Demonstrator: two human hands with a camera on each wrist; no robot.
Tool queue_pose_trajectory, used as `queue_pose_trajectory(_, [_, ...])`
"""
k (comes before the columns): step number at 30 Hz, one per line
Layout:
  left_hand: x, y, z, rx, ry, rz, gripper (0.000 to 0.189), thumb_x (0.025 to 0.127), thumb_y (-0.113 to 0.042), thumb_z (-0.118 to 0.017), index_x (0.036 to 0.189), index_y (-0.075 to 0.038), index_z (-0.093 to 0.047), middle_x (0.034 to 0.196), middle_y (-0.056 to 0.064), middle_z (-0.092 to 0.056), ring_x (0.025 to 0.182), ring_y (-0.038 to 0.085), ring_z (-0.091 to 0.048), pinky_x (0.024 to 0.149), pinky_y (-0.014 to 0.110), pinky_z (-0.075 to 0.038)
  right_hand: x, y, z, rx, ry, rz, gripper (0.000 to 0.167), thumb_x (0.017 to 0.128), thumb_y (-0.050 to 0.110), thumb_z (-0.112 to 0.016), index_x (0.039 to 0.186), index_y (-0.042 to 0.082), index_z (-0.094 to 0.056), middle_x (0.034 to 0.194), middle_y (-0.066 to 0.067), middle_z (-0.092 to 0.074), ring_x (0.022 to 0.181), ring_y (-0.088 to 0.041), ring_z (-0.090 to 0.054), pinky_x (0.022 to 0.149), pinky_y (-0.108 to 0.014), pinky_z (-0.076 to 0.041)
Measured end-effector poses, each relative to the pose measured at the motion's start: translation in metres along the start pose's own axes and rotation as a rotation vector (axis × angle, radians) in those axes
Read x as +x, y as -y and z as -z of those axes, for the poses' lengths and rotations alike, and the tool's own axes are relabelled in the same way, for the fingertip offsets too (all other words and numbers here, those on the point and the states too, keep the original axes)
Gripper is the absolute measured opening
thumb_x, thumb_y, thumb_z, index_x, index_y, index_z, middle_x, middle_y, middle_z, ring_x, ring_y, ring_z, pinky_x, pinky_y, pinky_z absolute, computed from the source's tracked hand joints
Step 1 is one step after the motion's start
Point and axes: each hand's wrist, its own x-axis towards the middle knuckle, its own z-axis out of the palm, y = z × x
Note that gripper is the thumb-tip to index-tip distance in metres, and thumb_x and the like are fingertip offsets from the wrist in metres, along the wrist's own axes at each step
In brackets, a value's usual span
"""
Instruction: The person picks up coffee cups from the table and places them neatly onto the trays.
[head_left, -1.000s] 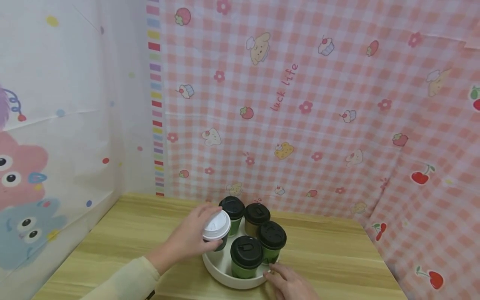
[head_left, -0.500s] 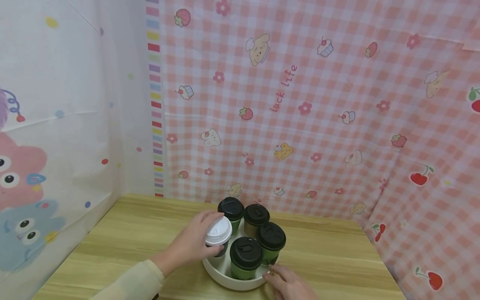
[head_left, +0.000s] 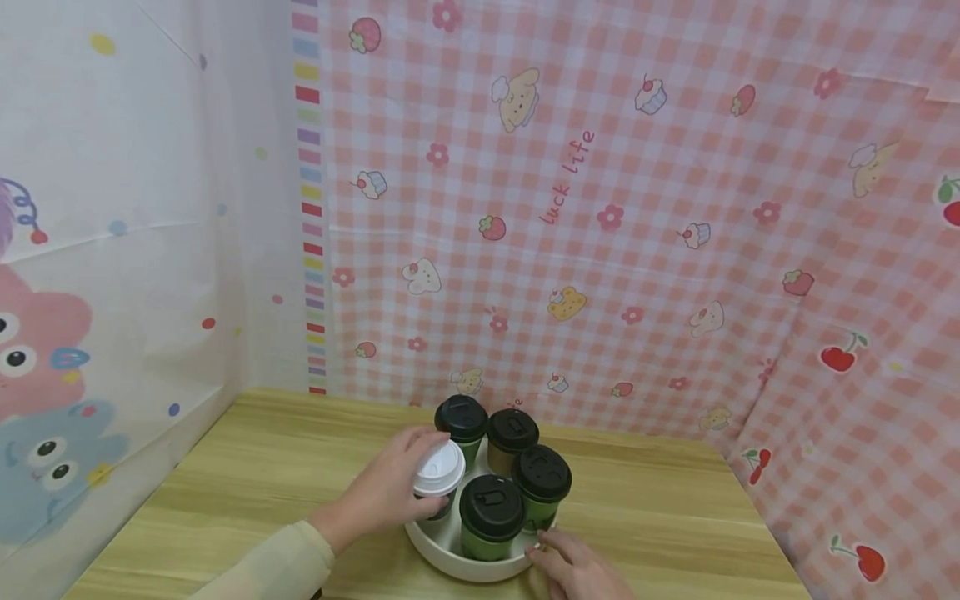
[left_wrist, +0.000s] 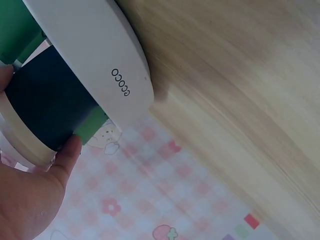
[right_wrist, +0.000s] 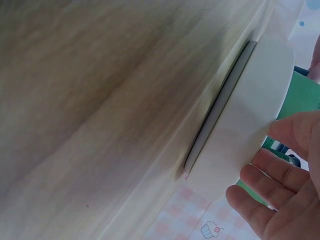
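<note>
In the head view my left hand [head_left: 382,492] grips a dark paper coffee cup with a white lid [head_left: 439,468] at the left side of a round white tray [head_left: 472,570]. The left wrist view shows thumb and fingers on either side of the dark cup [left_wrist: 47,102], whose lower part is behind the tray wall [left_wrist: 100,55]. My right hand [head_left: 583,573] touches the front right rim, its fingertips spread along the tray edge [right_wrist: 250,120]. Beside the held cup, a green cup with a black lid [head_left: 491,508] stands in the tray.
More black-lidded cups stand in the tray: a green one [head_left: 542,483] at right, a brown one [head_left: 513,433] and another green one [head_left: 461,421] at the back. The wood-grain table [head_left: 660,508] ends at a pink checked cloth [head_left: 570,258] behind.
My left hand has lowered the white-lidded cup a little, toward the front of the tray. The right hand has stayed at the rim.
</note>
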Motion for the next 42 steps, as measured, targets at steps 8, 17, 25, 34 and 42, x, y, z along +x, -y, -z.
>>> queue_pose_trajectory(8, [-0.0022,0.0013,-0.0032,-0.003,0.010,0.008,0.086,0.076,-0.028,-0.095,0.151,-0.013,-0.056,0.148,0.017,-0.057,0.132,0.036,-0.060,0.106,0.055,-0.057,-0.0008,-0.0005,-0.0017,0.006,-0.011,0.012,0.039,0.095,0.012,-0.076,0.132,0.025,-0.077,0.134,-0.004,-0.072,0.121,-0.025,-0.070,0.095,-0.041,-0.064])
queue_pose_trajectory(17, [-0.0031,0.0039,-0.0069,0.027,0.001,-0.009,0.084,0.077,-0.031,-0.094,0.151,-0.014,-0.057,0.146,0.015,-0.059,0.130,0.034,-0.061,0.105,0.054,-0.058,-0.0022,0.0011,-0.0024,0.018,-0.009,-0.015,0.037,0.097,0.014,-0.076,0.132,0.026,-0.077,0.134,-0.003,-0.072,0.120,-0.024,-0.071,0.094,-0.041,-0.065])
queue_pose_trajectory(25, [-0.0028,0.0031,-0.0082,0.016,0.012,-0.014,0.082,0.079,-0.032,-0.092,0.150,-0.013,-0.057,0.145,0.014,-0.059,0.128,0.031,-0.062,0.105,0.052,-0.058,-0.0031,0.0004,-0.0042,0.011,-0.040,-0.008,0.038,0.096,0.013,-0.077,0.131,0.027,-0.077,0.133,-0.003,-0.072,0.119,-0.025,-0.072,0.092,-0.041,-0.065])
queue_pose_trajectory(34, [-0.0036,0.0030,-0.0065,0.006,0.023,0.001,0.083,0.080,-0.032,-0.092,0.153,-0.013,-0.055,0.149,0.015,-0.057,0.131,0.034,-0.062,0.106,0.055,-0.057,-0.0023,0.0000,-0.0024,0.021,-0.020,-0.014,0.041,0.095,0.011,-0.075,0.132,0.028,-0.077,0.135,-0.003,-0.071,0.120,-0.025,-0.071,0.092,-0.041,-0.065])
queue_pose_trajectory(42, [-0.0047,0.0040,-0.0088,0.025,0.013,-0.013,0.090,0.078,-0.031,-0.096,0.154,-0.012,-0.052,0.152,0.018,-0.055,0.136,0.037,-0.060,0.110,0.057,-0.055,-0.0014,0.0003,-0.0010,0.026,-0.007,-0.010,0.043,0.094,0.009,-0.075,0.134,0.027,-0.076,0.136,-0.004,-0.071,0.121,-0.024,-0.070,0.092,-0.040,-0.065])
